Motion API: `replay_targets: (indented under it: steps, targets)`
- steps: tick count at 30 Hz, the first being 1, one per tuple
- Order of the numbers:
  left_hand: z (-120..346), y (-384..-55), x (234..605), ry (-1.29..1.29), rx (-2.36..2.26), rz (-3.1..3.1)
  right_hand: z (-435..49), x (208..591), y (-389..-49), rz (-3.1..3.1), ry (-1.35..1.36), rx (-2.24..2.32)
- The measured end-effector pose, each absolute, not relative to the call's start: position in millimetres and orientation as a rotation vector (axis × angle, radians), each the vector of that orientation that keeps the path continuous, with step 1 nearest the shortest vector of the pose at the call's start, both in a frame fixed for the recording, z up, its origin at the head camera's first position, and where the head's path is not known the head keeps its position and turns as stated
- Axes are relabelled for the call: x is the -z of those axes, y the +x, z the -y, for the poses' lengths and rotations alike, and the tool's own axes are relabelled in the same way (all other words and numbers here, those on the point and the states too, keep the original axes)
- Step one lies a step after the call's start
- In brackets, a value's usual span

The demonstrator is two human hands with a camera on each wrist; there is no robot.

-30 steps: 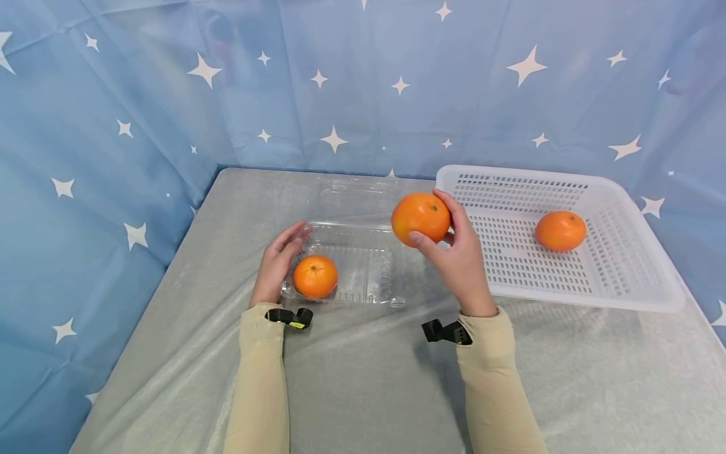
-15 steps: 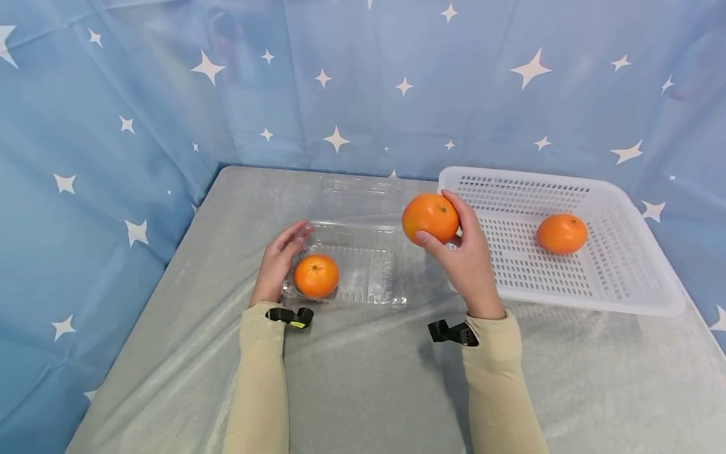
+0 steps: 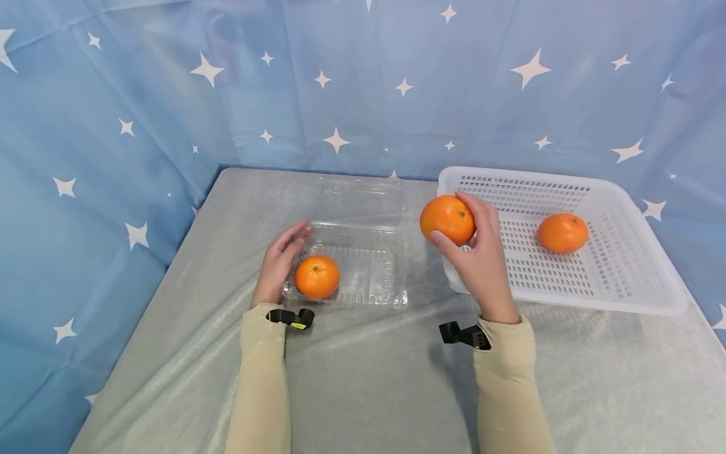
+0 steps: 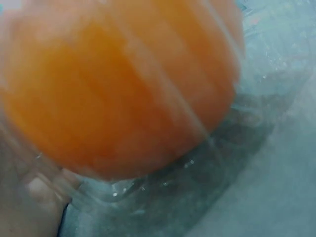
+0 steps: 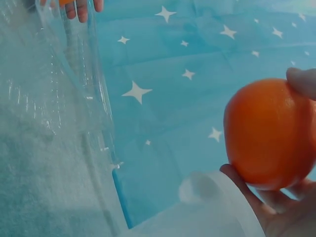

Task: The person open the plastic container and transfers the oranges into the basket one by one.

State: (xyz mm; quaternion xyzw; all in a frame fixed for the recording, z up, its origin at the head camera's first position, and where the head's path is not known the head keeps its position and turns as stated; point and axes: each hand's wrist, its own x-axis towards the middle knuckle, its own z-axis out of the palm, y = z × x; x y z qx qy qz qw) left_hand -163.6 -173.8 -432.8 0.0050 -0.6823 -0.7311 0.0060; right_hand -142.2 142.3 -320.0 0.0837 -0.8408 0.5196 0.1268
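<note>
Between the thumb and fingers of my right hand [image 3: 484,258] is an orange [image 3: 448,219], held up near the left end of the white basket. The right wrist view shows this held orange [image 5: 269,133] large, with fingers below and a thumb above. My left hand [image 3: 278,265] rests against the left side of a clear plastic clamshell box [image 3: 377,277], its fingers loosely extended. A second orange [image 3: 317,277] sits in the left part of that box, beside the left hand. Through plastic, the left wrist view shows this boxed orange [image 4: 123,89] close up and blurred.
The white perforated basket [image 3: 567,299] stands on the right with another orange [image 3: 563,232] in it. The box's clear lid [image 3: 360,198] lies folded back behind it. A grey cloth [image 3: 363,378] covers the table, and a blue starred curtain [image 3: 363,82] hangs behind.
My right hand has moved to the right with its orange, from beside the box to the basket's left end. The left hand and the boxed orange have stayed in place.
</note>
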Motion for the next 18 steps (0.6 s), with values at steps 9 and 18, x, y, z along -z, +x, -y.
replay_targets:
  steps: [9,18]
  targets:
    - [177,-168,443,0.039,2.295,2.130,-142,308,-135,2.401,0.183,-1.630]
    - [173,-160,426,0.039,2.283,2.150,-147,308,-135,2.310,0.180,-1.699]
